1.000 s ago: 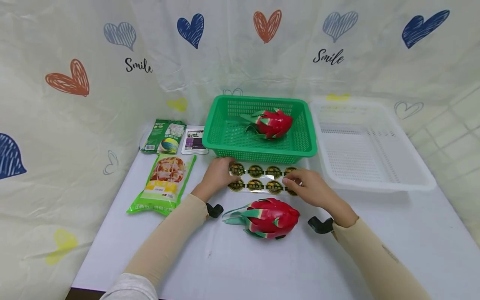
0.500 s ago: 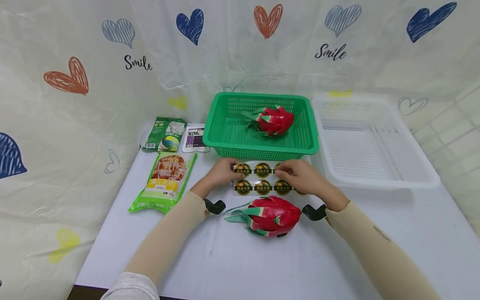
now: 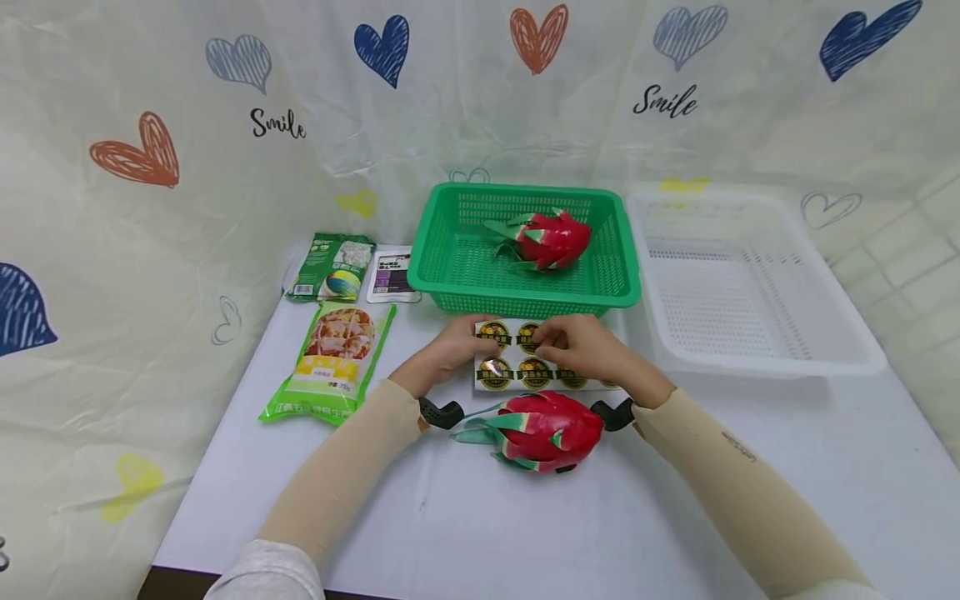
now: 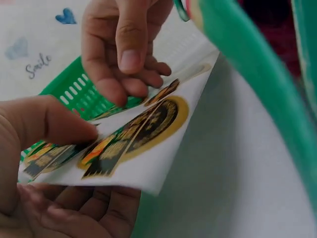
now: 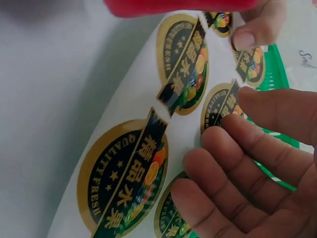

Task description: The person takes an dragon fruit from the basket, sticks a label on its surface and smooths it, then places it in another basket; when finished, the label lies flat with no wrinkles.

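A white sheet of round black-and-gold fruit stickers (image 3: 516,360) lies in front of the green basket, its near edge lifted in the left wrist view. My left hand (image 3: 450,348) pinches the sheet's left end, thumb (image 4: 74,121) on top and fingers underneath. Over the upper row of stickers is my right hand (image 3: 588,348), fingers loosely bent. Its thumb (image 5: 267,106) and index fingertip come close to one sticker (image 5: 218,106), with a gap between them. Just nearer than the sheet, a red dragon fruit (image 3: 551,429) with green leaf tips lies on the table.
The green basket (image 3: 525,298) behind the sheet holds another dragon fruit (image 3: 558,240). At right stands a white basket (image 3: 757,367). To the left lie a green food bag (image 3: 330,362), a dark green packet (image 3: 330,267) and a small white-and-purple pouch (image 3: 392,277).
The right hand has moved left along the upper row, from the sheet's right end to its second sticker. The left hand and sheet have shifted slightly right.
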Tool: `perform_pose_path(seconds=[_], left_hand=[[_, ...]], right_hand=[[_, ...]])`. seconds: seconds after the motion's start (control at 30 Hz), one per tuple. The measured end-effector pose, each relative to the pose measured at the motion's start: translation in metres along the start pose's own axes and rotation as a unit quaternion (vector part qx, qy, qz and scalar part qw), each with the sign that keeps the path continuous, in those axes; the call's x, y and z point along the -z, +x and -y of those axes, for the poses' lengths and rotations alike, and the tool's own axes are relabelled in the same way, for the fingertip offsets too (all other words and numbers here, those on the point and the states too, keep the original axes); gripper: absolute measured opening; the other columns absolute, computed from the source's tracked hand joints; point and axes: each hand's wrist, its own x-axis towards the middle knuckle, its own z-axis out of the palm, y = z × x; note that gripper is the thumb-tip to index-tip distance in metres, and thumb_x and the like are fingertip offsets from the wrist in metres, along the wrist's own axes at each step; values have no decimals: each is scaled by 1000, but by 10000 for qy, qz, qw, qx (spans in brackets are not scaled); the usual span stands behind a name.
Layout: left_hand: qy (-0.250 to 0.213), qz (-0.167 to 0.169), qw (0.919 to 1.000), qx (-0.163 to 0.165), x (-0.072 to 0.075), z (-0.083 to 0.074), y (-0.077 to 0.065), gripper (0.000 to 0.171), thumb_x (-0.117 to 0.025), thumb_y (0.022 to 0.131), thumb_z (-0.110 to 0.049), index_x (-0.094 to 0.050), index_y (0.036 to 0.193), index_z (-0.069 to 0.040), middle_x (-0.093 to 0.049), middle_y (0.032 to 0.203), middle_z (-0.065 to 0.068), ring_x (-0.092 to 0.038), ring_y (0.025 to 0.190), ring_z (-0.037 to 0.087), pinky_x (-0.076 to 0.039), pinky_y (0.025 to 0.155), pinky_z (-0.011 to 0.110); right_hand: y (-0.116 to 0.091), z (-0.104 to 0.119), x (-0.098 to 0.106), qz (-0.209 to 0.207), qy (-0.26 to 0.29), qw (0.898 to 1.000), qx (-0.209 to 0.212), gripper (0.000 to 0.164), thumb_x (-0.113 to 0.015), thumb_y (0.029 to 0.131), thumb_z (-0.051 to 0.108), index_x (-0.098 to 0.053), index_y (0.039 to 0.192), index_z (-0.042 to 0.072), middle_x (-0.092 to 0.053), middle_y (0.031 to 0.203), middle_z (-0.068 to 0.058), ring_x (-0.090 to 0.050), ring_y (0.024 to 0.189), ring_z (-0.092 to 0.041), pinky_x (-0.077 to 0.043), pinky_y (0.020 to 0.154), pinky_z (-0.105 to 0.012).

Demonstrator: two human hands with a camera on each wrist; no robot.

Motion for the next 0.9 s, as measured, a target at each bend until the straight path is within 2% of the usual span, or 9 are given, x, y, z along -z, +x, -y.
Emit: perform_pose_path(seconds=[0.13,0.23,0.37,0.6,0.8,0.9], left_hand=[[-407,-60,9989,207,-6,2,2,35,-69,98,-16,-65,131,-7,-72,120,12,-70,95,14,-57,82,24],[-573,-42,9980,249,-8,1,2,34,-68,102,-22,-65,131,-7,-73,123,13,-72,100,17,-58,83,25],[-509,-75,9985,177,-9,0,2,37,-68,101,-22,-64,134,-5,-73,125,16,-74,102,20,-59,84,26],[-422,-250,9987,137,-12,-2,2,32,-75,93,-15,-69,124,-6,-75,114,11,-73,94,17,-59,81,27],[-347,-281,9990,59,-16,-3,3,30,-72,96,-24,-73,120,-5,-77,110,9,-75,101,23,-59,82,26],[-237,-234,9994,1,-16,-2,4,31,-71,98,-26,-73,120,-4,-77,109,10,-75,95,21,-58,80,25]], right_hand=[[2,0,-2,40,-83,10000,-9,17,-75,95,9,-74,110,3,-75,96,-8,-70,83,-15,-59,80,-35],[2,0,-1,45,-136,9999,-53,19,-76,94,9,-74,112,2,-75,97,-8,-70,85,-16,-59,80,-35],[2,-1,1,-119,-182,9998,-38,19,-75,95,8,-74,113,3,-75,98,-9,-69,85,-17,-58,76,-33],[4,2,4,-414,-346,9980,344,27,-74,95,6,-74,123,5,-74,97,-9,-69,79,-17,-57,73,-31],[4,2,2,-498,-560,9951,641,31,-78,92,6,-75,123,7,-75,96,-7,-68,79,-16,-58,74,-32],[4,3,1,-555,-749,9928,758,31,-80,91,7,-77,121,8,-73,96,-7,-67,81,-17,-58,74,-35]])
